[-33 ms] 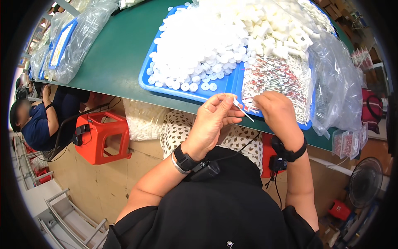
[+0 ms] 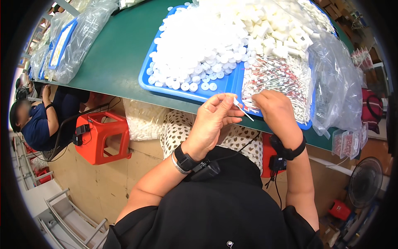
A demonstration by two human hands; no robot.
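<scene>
White rod (image 2: 248, 115) gripped by left hand (image 2: 213, 118); right hand (image 2: 277, 108) at 3 o'clock, hold untellable; picking apparently underway; 1 pinch likely needed next.

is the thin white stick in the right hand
No, the left hand holds the stick, while the right hand is at the blue tray.

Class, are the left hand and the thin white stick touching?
Touching: the head view shows the left hand pinching the white stick, one end sticking out.
</scene>
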